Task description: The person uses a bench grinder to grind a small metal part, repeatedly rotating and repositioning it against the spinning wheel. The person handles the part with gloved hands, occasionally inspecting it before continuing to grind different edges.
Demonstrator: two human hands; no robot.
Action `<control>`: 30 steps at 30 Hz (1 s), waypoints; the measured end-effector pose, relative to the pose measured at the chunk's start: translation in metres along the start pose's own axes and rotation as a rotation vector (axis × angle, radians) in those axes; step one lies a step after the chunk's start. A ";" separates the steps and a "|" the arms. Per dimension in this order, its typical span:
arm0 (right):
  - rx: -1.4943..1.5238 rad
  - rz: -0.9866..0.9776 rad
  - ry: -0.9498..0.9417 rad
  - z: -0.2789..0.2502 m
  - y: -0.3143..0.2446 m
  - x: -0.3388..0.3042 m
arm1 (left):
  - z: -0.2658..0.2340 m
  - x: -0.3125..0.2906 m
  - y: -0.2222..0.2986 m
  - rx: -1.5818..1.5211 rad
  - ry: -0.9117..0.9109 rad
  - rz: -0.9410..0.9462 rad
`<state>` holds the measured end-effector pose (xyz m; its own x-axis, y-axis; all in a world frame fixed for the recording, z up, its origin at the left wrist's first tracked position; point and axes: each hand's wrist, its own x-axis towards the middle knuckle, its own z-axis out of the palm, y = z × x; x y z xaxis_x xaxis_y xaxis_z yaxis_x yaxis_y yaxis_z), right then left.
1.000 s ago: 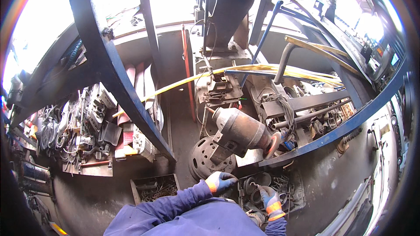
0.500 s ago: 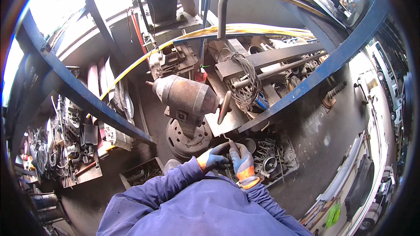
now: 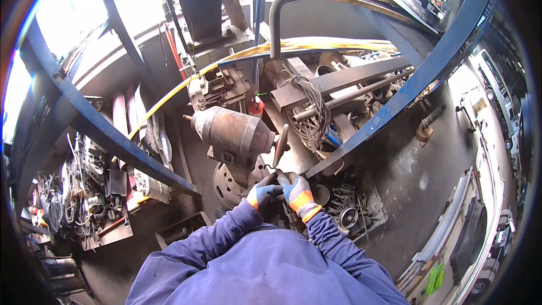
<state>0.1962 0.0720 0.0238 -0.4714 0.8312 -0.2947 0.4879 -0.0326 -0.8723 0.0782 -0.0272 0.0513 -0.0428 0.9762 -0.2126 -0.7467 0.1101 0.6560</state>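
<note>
In front of my chest, my gloved left hand (image 3: 263, 192) and gloved right hand (image 3: 296, 190) are drawn together, fingers closed. Between them is a coil spring with a thin bent hook end (image 3: 271, 166); most of its body is hidden by the gloves. The hook points at the lower edge of a grinding wheel (image 3: 282, 144), seen nearly edge-on; contact cannot be made out. That wheel sits on the shaft of a rusty bench grinder motor (image 3: 232, 130), mounted on a stand with a round steel wheel rim (image 3: 224, 185) as its base.
Right of my hands lies a tray of loose metal parts (image 3: 367, 227). Blue steel beams (image 3: 389, 110) slope past both sides. Beyond the grinder are a coiled cable (image 3: 309, 107) and a yellow hose (image 3: 186, 83). Scrap parts (image 3: 93, 183) are heaped at left; long strips (image 3: 437, 237) lie at right.
Both hands have moved forward and slightly left, bringing the spring's hook close to the grinding wheel. The gloves now cover the coils, which showed before. The view has shifted a little.
</note>
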 end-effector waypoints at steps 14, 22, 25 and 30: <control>0.101 -0.023 0.008 -0.008 -0.015 -0.013 | -0.008 0.003 0.005 1.121 -0.148 0.537; -0.060 -0.048 0.007 -0.016 -0.018 -0.017 | -0.005 0.004 0.002 1.069 -0.156 0.456; -0.015 -0.141 0.064 -0.017 -0.018 -0.022 | -0.004 0.004 0.000 1.085 -0.173 0.536; -0.011 -0.075 0.041 -0.030 -0.029 -0.027 | -0.003 0.011 -0.005 1.046 -0.200 0.566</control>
<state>0.2176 0.0670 0.0686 -0.4762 0.8534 -0.2122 0.4605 0.0364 -0.8869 0.0795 -0.0176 0.0429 -0.0175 0.9367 0.3496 0.2481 -0.3347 0.9091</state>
